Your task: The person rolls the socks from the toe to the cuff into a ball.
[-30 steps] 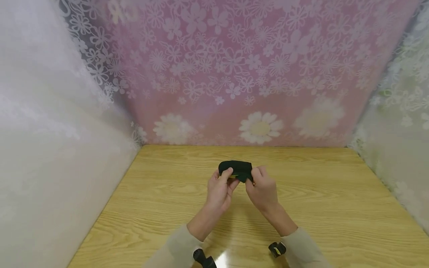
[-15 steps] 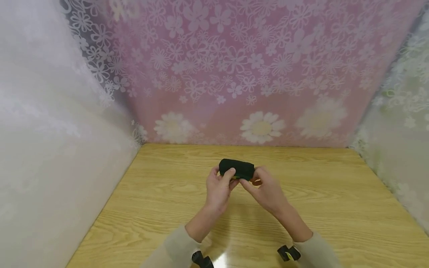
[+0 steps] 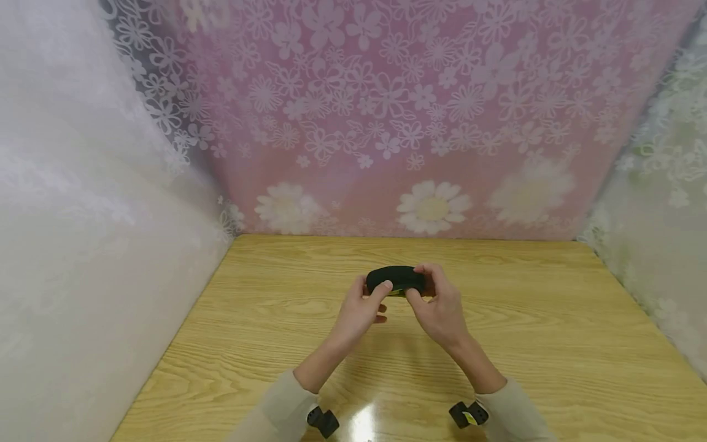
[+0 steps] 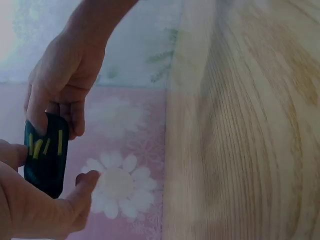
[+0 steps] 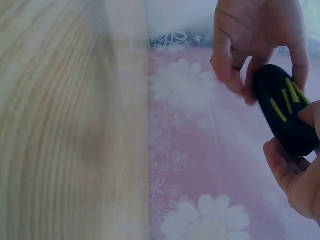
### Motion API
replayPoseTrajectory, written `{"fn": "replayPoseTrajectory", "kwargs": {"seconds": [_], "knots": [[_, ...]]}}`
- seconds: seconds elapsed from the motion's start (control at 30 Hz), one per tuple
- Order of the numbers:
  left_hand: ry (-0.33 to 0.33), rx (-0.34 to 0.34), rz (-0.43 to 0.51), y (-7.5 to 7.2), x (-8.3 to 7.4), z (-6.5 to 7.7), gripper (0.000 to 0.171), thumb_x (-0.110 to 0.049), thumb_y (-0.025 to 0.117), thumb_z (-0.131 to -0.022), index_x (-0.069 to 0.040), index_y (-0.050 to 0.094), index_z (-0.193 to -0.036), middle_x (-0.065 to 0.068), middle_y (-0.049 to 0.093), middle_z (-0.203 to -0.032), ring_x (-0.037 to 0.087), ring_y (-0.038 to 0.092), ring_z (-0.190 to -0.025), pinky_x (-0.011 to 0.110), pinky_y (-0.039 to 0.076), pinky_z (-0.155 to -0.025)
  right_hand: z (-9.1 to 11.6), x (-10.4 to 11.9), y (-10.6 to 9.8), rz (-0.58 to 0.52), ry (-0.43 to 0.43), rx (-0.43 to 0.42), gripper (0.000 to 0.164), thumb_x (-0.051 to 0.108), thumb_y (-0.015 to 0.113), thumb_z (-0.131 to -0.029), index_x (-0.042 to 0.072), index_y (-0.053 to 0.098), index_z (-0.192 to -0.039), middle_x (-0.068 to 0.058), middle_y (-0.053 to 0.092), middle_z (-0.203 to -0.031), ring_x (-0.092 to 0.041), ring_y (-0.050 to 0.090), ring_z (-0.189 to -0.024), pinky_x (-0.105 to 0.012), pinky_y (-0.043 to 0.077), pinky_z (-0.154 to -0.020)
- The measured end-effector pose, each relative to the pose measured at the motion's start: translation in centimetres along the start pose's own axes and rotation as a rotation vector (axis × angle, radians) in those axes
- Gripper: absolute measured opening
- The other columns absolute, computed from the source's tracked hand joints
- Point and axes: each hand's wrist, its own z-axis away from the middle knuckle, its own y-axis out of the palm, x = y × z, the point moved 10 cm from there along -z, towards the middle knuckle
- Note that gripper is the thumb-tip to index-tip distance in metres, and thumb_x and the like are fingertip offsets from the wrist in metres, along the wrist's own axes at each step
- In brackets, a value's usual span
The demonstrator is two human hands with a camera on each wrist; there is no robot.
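Note:
A small, dark, oblong bundle of what looks like folded cloth [image 3: 394, 276] is held up over the table between both hands. Its ends are rounded, and yellow stripes show on the side seen in the left wrist view. My left hand [image 3: 358, 312] pinches the left end, thumb on the near face; other fingers hang free below. At the right end, my right hand [image 3: 443, 313] grips it with the thumb low on the near side and fingertips over the top edge. In the right wrist view the striped side of the bundle [image 5: 280, 117] shows too.
Under the hands lies a wood-grain table [image 3: 276, 344]. A pink flowered backdrop [image 3: 353, 123] rises along its far edge, with pale sheets [image 3: 99, 215] at both sides. Black wrist cameras [image 3: 468, 415] sit at the sleeves.
The loose flap at the bundle's lower right is now tucked in, leaving a smoother oblong. My right hand has shifted its hold up around the right end; the bundle has moved slightly right.

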Motion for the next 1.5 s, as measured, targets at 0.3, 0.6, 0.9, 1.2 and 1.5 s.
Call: {"fn": "replayPoseTrajectory", "kwargs": {"seconds": [0.3,0.6,0.9,1.2,1.5], "knots": [[0.460,0.076,-0.371,0.1,-4.1,0.6,0.050,-0.020,0.066,-0.097,-0.015,0.052,-0.144,0.016,0.054,-0.138,0.026,0.068,-0.097,0.026,0.058,-0.075,0.4,-1.4,0.0,-0.089,0.095,-0.052,0.020,-0.014,0.065,-0.087,-0.008,0.062,-0.105,-0.019,0.070,-0.092,-0.019,0.068,-0.070,-0.015,0.053,-0.057],[0.739,-0.106,-0.648,0.6,-6.4,2.1,0.045,-0.008,0.061,-0.097,0.000,0.053,-0.141,0.016,0.063,-0.092,0.014,0.062,-0.064,0.017,0.051,-0.057,0.6,0.3,0.1,0.096,-0.172,-0.170,0.021,-0.017,0.068,-0.082,-0.010,0.069,-0.101,-0.020,0.069,-0.082,-0.023,0.066,-0.059,-0.015,0.051,-0.053],[0.743,-0.082,-0.686,0.1,-6.2,1.8,0.046,-0.001,0.060,-0.096,-0.002,0.054,-0.141,0.015,0.062,-0.084,0.012,0.061,-0.055,0.016,0.049,-0.053,1.8,2.2,1.0,0.316,-0.406,-0.085,0.038,-0.025,0.072,-0.071,-0.018,0.066,-0.108,-0.025,0.070,-0.083,-0.022,0.064,-0.056,-0.026,0.050,-0.047],[0.641,-0.189,-0.820,0.3,-6.2,1.1,0.032,-0.007,0.053,-0.103,-0.002,0.055,-0.134,0.023,0.061,-0.110,0.031,0.065,-0.090,0.036,0.058,-0.071,2.0,3.3,1.5,0.365,-0.518,-0.117,0.012,-0.010,0.054,-0.089,-0.014,0.064,-0.094,-0.024,0.066,-0.076,-0.016,0.049,-0.044,-0.024,0.042,-0.039],[0.436,0.005,-0.393,-0.9,-4.2,0.0,0.036,-0.013,0.049,-0.105,-0.012,0.051,-0.142,0.017,0.057,-0.126,0.026,0.067,-0.079,0.026,0.059,-0.065,2.4,3.2,1.7,0.366,-0.538,-0.075,0.019,0.001,0.049,-0.097,-0.007,0.055,-0.081,-0.017,0.060,-0.069,-0.020,0.058,-0.049,-0.028,0.051,-0.044]]}}
